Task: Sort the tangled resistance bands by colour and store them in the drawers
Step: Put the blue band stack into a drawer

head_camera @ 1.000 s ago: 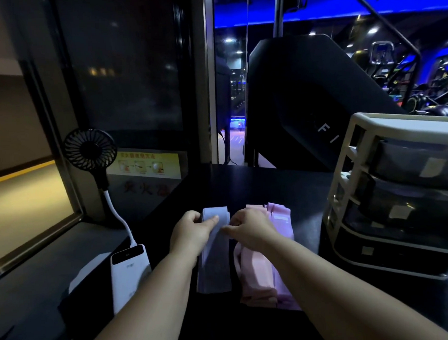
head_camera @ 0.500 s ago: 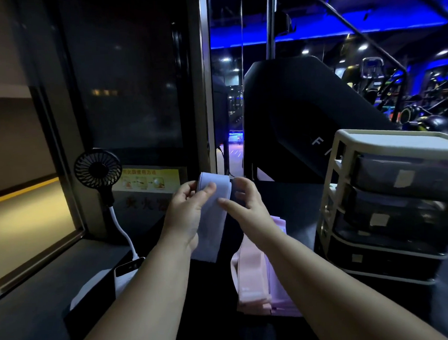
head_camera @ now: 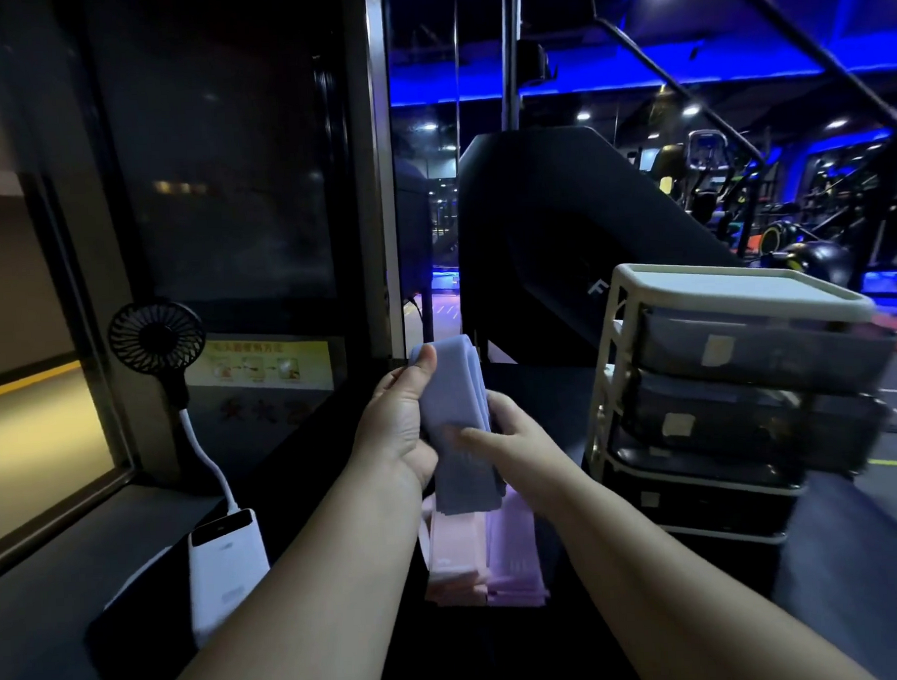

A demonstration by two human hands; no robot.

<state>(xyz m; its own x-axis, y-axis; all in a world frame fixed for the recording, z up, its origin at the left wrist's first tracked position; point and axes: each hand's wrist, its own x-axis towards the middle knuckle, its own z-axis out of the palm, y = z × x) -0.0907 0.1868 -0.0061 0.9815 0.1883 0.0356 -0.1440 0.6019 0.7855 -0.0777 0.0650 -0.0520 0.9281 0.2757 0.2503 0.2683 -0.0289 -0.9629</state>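
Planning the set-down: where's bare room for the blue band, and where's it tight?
Free: tabletop between power bank and pink bands; far tabletop beyond the blue band; drawer unit's top tray. Tight: the gap between lilac bands and drawer unit.

Left grip (head_camera: 396, 429) pinching band (head_camera: 454, 391), right grip (head_camera: 515, 434) curled round it

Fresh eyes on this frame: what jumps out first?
Dead centre, the left hand and right hand both grip a blue-grey band held up off the table. Just below it, pink bands lie beside lilac bands. A white-framed drawer unit with dark drawers stands at right.
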